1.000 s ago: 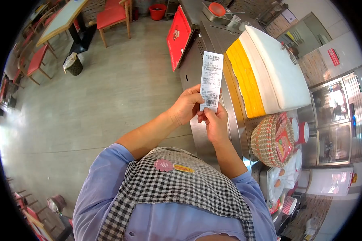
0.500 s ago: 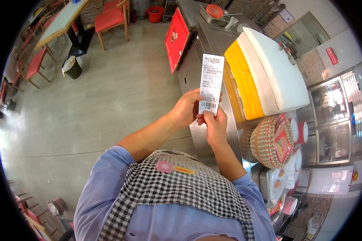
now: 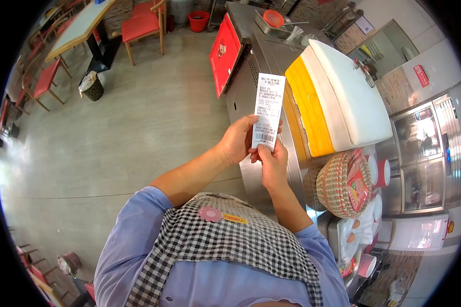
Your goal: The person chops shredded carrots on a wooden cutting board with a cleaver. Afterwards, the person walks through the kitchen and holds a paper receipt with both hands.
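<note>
A long white printed receipt (image 3: 269, 100) with a barcode near its lower end is held upright before me, its print facing me. My left hand (image 3: 239, 139) grips its left edge, the thumb lying on the front and the other fingers behind the paper. At the bottom edge my right hand (image 3: 274, 161) pinches it, the thumb over the front. Both hands are closed on the paper, close together beside the steel counter (image 3: 251, 176). Most fingertips are hidden behind the receipt.
On the counter to the right stand a white and yellow insulated box (image 3: 343, 97) and a woven basket (image 3: 338, 184) with red packets. Farther off are a metal tray with an orange bowl (image 3: 273, 19), a red panel (image 3: 225, 56), a waste bin (image 3: 92, 88) and a red chair (image 3: 140, 30).
The receipt and both hands sit slightly lower and a touch left in the view. Both hands keep the same hold on the paper.
</note>
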`<state>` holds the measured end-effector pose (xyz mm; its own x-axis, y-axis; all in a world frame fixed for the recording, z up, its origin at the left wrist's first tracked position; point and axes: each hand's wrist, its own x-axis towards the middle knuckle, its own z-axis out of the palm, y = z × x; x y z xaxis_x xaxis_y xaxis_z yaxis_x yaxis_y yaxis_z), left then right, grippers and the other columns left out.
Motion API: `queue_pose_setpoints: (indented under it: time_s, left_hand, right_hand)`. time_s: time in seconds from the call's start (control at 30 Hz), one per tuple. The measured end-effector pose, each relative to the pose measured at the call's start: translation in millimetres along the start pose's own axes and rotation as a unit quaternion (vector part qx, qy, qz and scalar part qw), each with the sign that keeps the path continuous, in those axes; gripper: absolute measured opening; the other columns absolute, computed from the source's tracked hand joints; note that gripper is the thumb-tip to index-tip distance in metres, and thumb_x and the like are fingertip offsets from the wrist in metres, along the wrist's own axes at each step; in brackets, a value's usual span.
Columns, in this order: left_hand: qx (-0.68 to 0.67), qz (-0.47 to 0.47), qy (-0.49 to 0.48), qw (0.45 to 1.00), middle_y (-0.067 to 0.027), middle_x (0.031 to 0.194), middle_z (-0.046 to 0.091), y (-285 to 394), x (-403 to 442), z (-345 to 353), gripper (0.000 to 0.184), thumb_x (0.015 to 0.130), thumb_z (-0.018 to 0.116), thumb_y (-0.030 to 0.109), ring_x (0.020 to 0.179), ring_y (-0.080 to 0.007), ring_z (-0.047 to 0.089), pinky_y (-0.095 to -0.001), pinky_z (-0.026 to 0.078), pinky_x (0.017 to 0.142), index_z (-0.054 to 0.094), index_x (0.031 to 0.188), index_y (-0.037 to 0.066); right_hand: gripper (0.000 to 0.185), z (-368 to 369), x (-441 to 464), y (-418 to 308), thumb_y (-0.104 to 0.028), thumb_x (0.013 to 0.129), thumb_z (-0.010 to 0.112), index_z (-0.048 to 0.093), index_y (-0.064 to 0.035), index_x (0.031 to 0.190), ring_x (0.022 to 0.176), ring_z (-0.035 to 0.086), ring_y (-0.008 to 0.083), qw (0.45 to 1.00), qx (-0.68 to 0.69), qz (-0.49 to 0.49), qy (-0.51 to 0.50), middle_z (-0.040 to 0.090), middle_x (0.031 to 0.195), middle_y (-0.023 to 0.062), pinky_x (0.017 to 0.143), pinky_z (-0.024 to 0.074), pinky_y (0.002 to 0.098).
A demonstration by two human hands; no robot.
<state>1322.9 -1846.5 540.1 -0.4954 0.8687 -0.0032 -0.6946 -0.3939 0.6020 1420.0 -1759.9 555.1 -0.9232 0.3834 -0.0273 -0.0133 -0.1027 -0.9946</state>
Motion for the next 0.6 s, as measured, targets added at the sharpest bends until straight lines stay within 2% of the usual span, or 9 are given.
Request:
queue_pose_setpoints:
  time_s: [0.53, 0.6]
  left_hand:
    - [0.026, 0.022, 0.019, 0.999, -0.0155, 0.109, 0.061, -6.5, 4.7, -1.4, 0.051, 0.093, 0.025, 0.031, 0.076, -0.0193, 0.062, -0.025, 0.046, 0.043, 0.048, 0.124, -0.002]
    - [0.024, 0.029, 0.016, 0.999, -0.0159, 0.109, 0.061, -6.6, 5.9, -3.8, 0.05, 0.093, 0.025, 0.029, 0.079, -0.0201, 0.063, -0.026, 0.048, 0.048, 0.049, 0.123, -0.002]
  right_hand:
    - [0.02, -7.4, 3.3, 4.0, -0.003, 0.086, 0.046, 0.054, 0.0005, 0.104, 0.062, 0.055, 0.0127, 1.0, 0.02, 0.012, -0.017, 0.062, 0.08, 0.0089, 0.058, 0.0475, 0.0255]
    - [0.02, -7.3, 4.3, 3.4, -0.003, 0.086, 0.046, 0.054, 0.0003, 0.104, 0.062, 0.055, 0.0127, 0.999, 0.021, 0.015, -0.019, 0.062, 0.08, 0.0089, 0.058, 0.0474, 0.0255]
